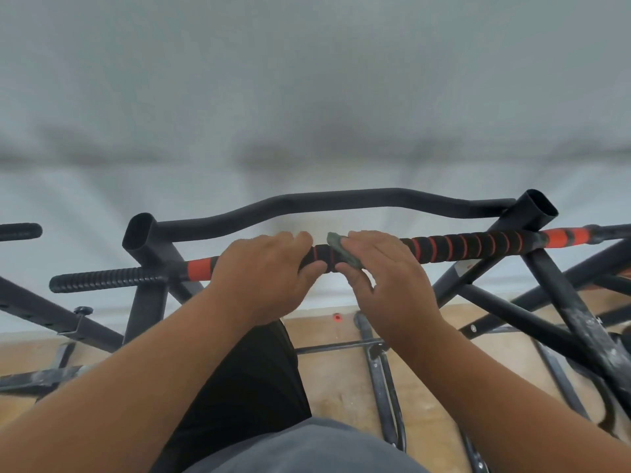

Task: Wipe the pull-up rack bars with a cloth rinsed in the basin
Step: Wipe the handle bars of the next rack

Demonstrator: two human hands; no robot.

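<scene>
Seen from above, a person's grey top and dark shorts are filling the bottom edge, both forearms reaching up and away toward a pull-up rack. The left hand is curling round the padded bar, fingers over the top and thumb underneath, hiding the foam beneath it. Just beside it, the right hand is pressing a grey-green cloth against the same bar, fingers over the top and thumb below clamping the cloth to the foam; most of the cloth is lying hidden under the palm, only a folded edge showing between the two hands. The bar's black foam with orange rings is running right to a solid orange band, then passing out of the picture. Beyond it, a bare black bent bar is joining two open-topped posts. Lower struts are crossing over a wooden floor, their right-hand tubes smeared with pale dust and cut off at the edge. A small red dot is lying on the floor; what it is cannot be told. The white wall behind is blurring out.
</scene>
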